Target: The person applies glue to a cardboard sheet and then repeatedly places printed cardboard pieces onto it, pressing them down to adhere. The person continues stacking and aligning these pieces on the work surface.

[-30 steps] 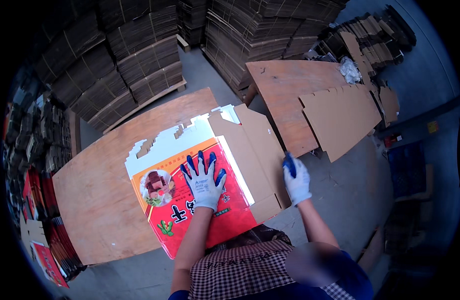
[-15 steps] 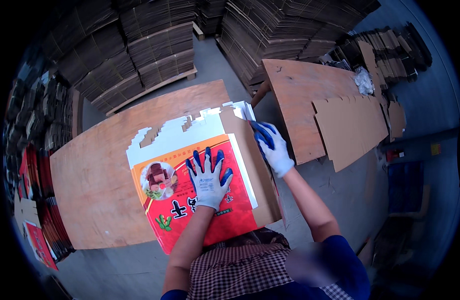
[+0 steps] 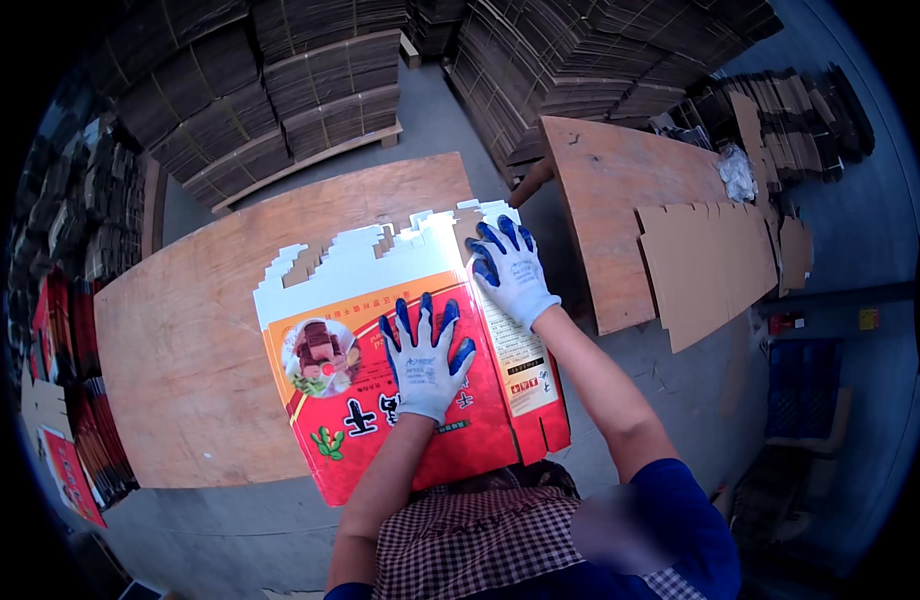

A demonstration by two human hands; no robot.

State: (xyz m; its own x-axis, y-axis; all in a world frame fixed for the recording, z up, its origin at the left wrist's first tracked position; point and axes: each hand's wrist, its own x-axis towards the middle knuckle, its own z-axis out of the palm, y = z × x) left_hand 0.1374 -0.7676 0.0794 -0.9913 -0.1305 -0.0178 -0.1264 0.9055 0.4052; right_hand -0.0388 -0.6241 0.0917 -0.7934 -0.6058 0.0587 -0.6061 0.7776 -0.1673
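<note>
Flat printed cardboard box blanks [image 3: 380,455], red and orange with a food picture, lie stacked at the near right part of the wooden table [image 3: 190,380]. My left hand [image 3: 422,365], in a white glove with blue fingertips, presses flat on the top blank's red panel, fingers spread. On the same blank's far right part, my right hand [image 3: 510,270] lies with fingers apart, in a matching glove. Below that hand a side panel [image 3: 525,375] with a cream label lies printed face up. White, notched flap edges [image 3: 350,262] of the blanks show along the far side.
A second wooden table [image 3: 620,190] stands to the right, bearing a plain brown cardboard sheet [image 3: 705,260] and a crumpled plastic bag [image 3: 737,172]. Tall bundles of flat cardboard [image 3: 330,110] stand on pallets at the back. More folded cardboard [image 3: 100,210] is piled at the left.
The right side panel has turned over, from plain brown to its printed face. My right hand has moved left from the stack's edge onto the blank. My left hand stays pressed there.
</note>
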